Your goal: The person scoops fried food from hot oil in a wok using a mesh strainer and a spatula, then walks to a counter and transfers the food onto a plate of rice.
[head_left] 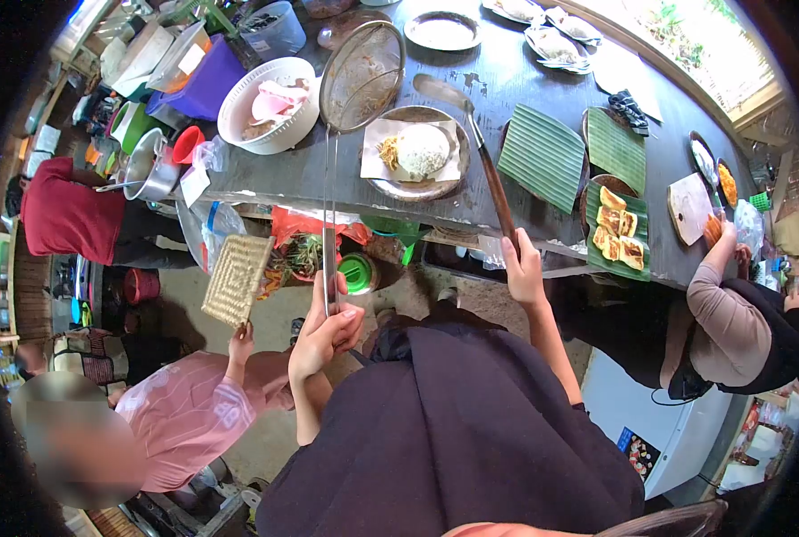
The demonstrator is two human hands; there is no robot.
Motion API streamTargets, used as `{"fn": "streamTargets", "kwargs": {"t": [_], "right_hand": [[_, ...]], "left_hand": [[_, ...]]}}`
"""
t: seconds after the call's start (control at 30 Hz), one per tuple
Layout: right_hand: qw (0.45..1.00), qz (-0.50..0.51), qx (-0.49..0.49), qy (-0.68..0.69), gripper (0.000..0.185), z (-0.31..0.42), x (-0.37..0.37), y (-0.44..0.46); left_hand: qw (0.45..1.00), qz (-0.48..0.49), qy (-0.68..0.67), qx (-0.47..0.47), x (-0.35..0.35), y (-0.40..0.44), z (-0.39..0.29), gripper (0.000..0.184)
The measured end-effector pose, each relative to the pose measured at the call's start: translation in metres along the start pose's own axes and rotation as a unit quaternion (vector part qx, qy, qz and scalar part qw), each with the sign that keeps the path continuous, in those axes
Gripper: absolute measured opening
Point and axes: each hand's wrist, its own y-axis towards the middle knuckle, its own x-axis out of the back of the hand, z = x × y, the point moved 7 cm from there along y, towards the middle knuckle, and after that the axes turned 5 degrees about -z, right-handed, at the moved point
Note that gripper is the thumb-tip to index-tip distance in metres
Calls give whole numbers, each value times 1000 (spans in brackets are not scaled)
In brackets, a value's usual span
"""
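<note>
My left hand (326, 333) is closed around the long metal handle of a round mesh strainer (363, 79), whose basket is raised over the table's left part. In my right hand (525, 270) is the dark wooden handle of a metal spatula (484, 143), its blade pointing away from me over the table. Between the two tools sits a plate (454, 172) lined with paper, bearing a white mound of rice (423, 150) and some yellowish shreds. Right of the spatula lies a banana leaf (542, 159); beyond it, browned slabs of food (619, 228) rest on another leaf.
A white basket (238, 116) stands on the table at left, near a metal pot (153, 170). One person holds a woven fan (238, 279) beside me at left; another in red stands farther off. At right, a person works near a wooden board (688, 208).
</note>
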Motion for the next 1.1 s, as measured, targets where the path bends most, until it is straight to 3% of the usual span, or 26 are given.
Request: {"fn": "streamTargets", "kwargs": {"t": [0.13,0.37,0.57,0.67,0.77,0.83,1.1], "right_hand": [[999,-3,-35,37,22,4,-1,10],[1000,10,-6,0,22,-10,-2,-3],[996,-5,-63,55,22,-24,-3,-4],[999,-7,-41,30,21,-6,-4,4],[995,2,-63,77,22,-10,-8,5],[996,20,-48,72,22,-12,-10,1],[999,24,-29,24,21,-9,-7,-7]], "left_hand": [[1000,-7,4,6,-2,-2,1,36],[1000,-4,-8,4,0,-3,-1,40],[1000,4,2,-11,0,-1,-5,39],[1000,-17,8,5,-2,2,-6,33],[1000,-12,11,0,-1,3,-5,33],[1000,20,7,-14,-1,3,-6,41],[1000,4,1,-12,5,3,-6,41]]}}
